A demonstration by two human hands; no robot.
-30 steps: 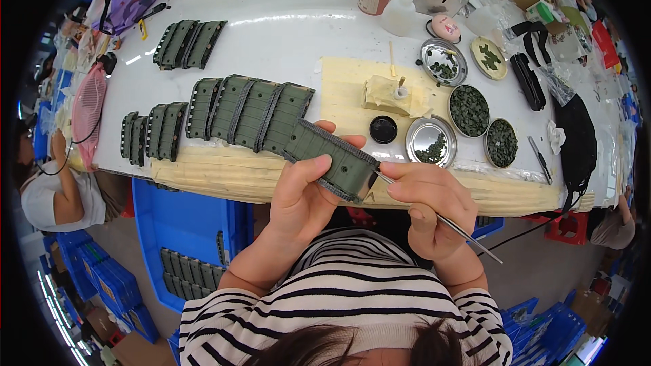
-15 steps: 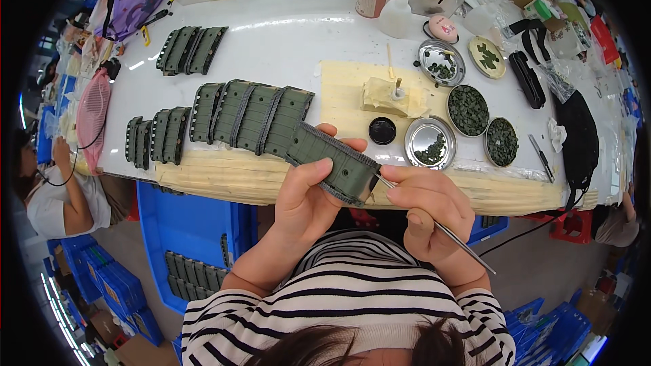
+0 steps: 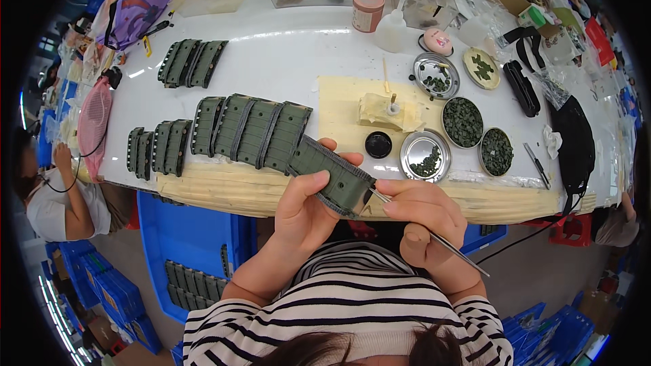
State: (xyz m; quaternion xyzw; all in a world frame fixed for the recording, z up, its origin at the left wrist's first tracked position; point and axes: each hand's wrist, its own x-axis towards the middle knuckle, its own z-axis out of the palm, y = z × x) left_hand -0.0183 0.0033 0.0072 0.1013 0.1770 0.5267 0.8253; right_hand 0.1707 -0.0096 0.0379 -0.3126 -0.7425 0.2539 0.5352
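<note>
My left hand (image 3: 298, 207) grips a dark green curved panel (image 3: 342, 186) with ridged edges and small round holes, thumb on its face and fingers behind. My right hand (image 3: 427, 217) is closed around slim metal tweezers (image 3: 464, 257), their tip at the upper right corner of that panel. The fingers partly hide the tip, and I cannot make out whether it pinches anything. The held panel's left end overlaps, in the picture, a row of similar green panels (image 3: 234, 129) lying on the table. Smaller panel groups (image 3: 171, 147) lie further left and at the back left (image 3: 192, 63).
Right of centre are a taped block (image 3: 383, 110), a black round lid (image 3: 378, 144), metal dishes (image 3: 405, 163) and tins of small green pieces (image 3: 462, 122). A knife (image 3: 537, 165) lies at right. Below the table, a blue crate (image 3: 152, 230) holds more panels. Another person (image 3: 64, 210) sits at left.
The table and its contents sit slightly lower in the picture. Both hands keep their grips, and the tweezers' tip stays at the panel's corner, with the panel tilted a little differently.
</note>
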